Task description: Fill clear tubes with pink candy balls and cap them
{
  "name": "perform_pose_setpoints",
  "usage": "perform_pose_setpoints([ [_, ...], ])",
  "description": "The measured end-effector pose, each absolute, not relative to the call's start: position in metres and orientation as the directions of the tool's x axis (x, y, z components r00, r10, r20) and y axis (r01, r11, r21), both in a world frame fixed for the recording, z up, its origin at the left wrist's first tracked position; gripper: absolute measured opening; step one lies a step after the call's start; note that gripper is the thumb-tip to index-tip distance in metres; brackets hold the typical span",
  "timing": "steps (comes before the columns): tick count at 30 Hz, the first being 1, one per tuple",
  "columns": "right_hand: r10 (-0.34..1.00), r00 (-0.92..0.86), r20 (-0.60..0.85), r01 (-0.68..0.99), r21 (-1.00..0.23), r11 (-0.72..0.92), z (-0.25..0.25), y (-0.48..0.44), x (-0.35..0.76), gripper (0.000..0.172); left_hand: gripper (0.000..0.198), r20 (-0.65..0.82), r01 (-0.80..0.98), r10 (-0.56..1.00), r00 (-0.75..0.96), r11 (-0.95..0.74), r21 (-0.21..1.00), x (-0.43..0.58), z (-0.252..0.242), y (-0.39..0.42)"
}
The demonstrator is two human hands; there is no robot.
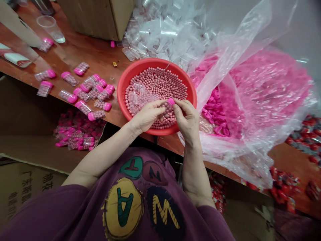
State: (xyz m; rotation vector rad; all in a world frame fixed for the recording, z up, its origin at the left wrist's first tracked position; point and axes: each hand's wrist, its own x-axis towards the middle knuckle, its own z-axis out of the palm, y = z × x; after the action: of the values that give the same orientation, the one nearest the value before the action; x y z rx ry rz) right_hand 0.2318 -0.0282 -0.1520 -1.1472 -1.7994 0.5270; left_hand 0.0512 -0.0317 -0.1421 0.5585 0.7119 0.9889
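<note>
Over a red basin (pixel 156 97) of small pink balls (pixel 165 80), my two hands meet at one clear container (pixel 166 107) filled with pink balls. My left hand (pixel 149 113) grips its clear body. Fingers of my right hand (pixel 187 115) pinch the bright pink cap (pixel 171 101) at its top end; whether the cap is fully seated I cannot tell. Some clear empty containers (pixel 137 95) lie on the balls in the left of the basin.
Filled, capped containers (pixel 87 88) lie scattered at left, above a carton (pixel 77 130) holding many more. Clear empty containers (pixel 165 30) are heaped behind the basin. A plastic bag (pixel 250 93) of pink caps (pixel 215 107) stands right. A cardboard box (pixel 94 18) and plastic cup (pixel 51 28) sit at the back.
</note>
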Motion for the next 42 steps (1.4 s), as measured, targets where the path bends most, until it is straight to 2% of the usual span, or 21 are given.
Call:
perform_pose_setpoints([
  [4, 0.844, -0.206, 0.495, 0.539, -0.663, 0.520, -0.147, -0.034, 0.228, 0.026, 0.016, -0.287, -0.553, 0.905, 0.314, 0.420, 0.719, 0.053, -0.145, -0.033],
  [8, 0.819, -0.276, 0.503, 0.558, -0.610, 0.563, -0.141, -0.039, 0.227, 0.026, 0.016, -0.250, -0.496, 0.934, 0.256, 0.349, 0.795, 0.056, -0.143, -0.036],
  [13, 0.839, -0.327, 0.435, 0.534, -0.647, 0.544, -0.137, -0.043, 0.235, 0.024, 0.013, -0.179, -0.389, 0.963, 0.202, 0.246, 0.887, 0.058, -0.140, -0.039],
  [17, 0.847, -0.344, 0.405, 0.477, -0.702, 0.529, -0.140, -0.048, 0.240, 0.033, 0.003, -0.191, -0.471, 0.962, 0.197, 0.264, 0.842, 0.055, -0.142, -0.038],
  [19, 0.870, -0.284, 0.404, 0.421, -0.762, 0.491, -0.145, -0.049, 0.241, 0.037, 0.007, -0.221, -0.504, 0.947, 0.232, 0.311, 0.806, 0.053, -0.144, -0.037],
  [21, 0.900, -0.149, 0.410, 0.331, -0.837, 0.436, -0.150, -0.049, 0.239, 0.041, 0.008, -0.242, -0.512, 0.937, 0.253, 0.341, 0.788, 0.051, -0.145, -0.037],
  [24, 0.915, -0.013, 0.404, 0.306, -0.869, 0.388, -0.153, -0.049, 0.234, 0.033, 0.006, -0.237, -0.507, 0.944, 0.229, 0.324, 0.799, 0.052, -0.146, -0.037],
  [26, 0.901, -0.083, 0.425, 0.423, -0.804, 0.418, -0.152, -0.050, 0.229, 0.025, 0.007, -0.227, -0.507, 0.953, 0.199, 0.299, 0.808, 0.054, -0.147, -0.036],
  [27, 0.891, -0.146, 0.430, 0.493, -0.750, 0.442, -0.151, -0.052, 0.226, 0.028, 0.007, -0.226, -0.508, 0.956, 0.187, 0.292, 0.811, 0.055, -0.147, -0.036],
  [30, 0.868, -0.258, 0.423, 0.668, -0.571, 0.477, -0.157, -0.054, 0.217, 0.058, 0.004, -0.253, -0.480, 0.955, 0.154, 0.297, 0.826, 0.057, -0.145, -0.034],
  [31, 0.869, -0.251, 0.425, 0.716, -0.523, 0.463, -0.162, -0.053, 0.214, 0.067, 0.005, -0.268, -0.457, 0.953, 0.140, 0.302, 0.837, 0.057, -0.145, -0.034],
  [33, 0.866, -0.214, 0.452, 0.780, -0.455, 0.430, -0.172, -0.052, 0.208, 0.076, 0.010, -0.289, -0.414, 0.951, 0.107, 0.307, 0.857, 0.057, -0.144, -0.033],
  [42, 0.847, -0.246, 0.472, 0.788, -0.412, 0.458, -0.184, -0.048, 0.210, 0.077, 0.015, -0.303, -0.505, 0.939, 0.162, 0.343, 0.792, 0.059, -0.137, -0.035],
])
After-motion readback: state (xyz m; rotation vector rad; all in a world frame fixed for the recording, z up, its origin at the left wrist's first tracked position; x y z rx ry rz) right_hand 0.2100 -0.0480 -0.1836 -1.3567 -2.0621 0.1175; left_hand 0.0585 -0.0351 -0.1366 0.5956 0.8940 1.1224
